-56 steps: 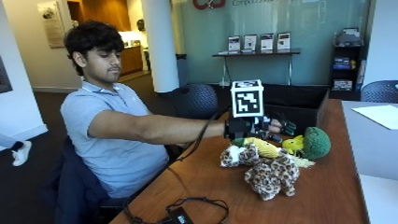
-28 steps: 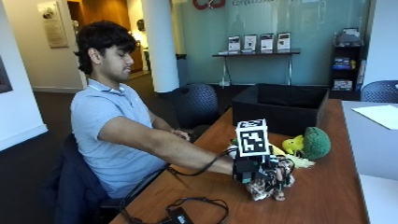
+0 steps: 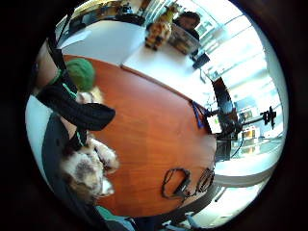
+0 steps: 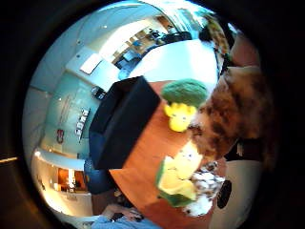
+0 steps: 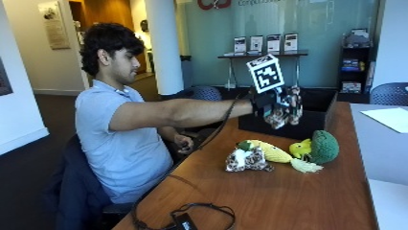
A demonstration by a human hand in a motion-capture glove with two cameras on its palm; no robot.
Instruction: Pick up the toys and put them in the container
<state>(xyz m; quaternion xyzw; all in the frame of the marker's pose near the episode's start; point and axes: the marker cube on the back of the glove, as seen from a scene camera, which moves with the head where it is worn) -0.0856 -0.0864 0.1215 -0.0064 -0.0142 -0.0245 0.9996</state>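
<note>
Spotted toy: I see a brown spotted plush (image 5: 285,106) up in the air, right by the near edge of the black box (image 5: 317,115).
My hand: my gloved right hand (image 5: 266,103) has its fingers curled round the spotted toy.
How it feels: I think it is soft, light and squishy. It hangs floppy, so I would hold it round the middle, not by a leg.
Box: it sits at the far end of the wooden table (image 5: 267,201), open on top.
Toys left: a small spotted plush (image 5: 246,159), a yellow corn toy (image 5: 275,152) and a green and yellow turtle (image 5: 319,147) lie close together on the table, near the box.
Next: I guess the toy goes over the box and drops in.
Other stuff: a black cable (image 5: 191,216) lies on the near end.
</note>
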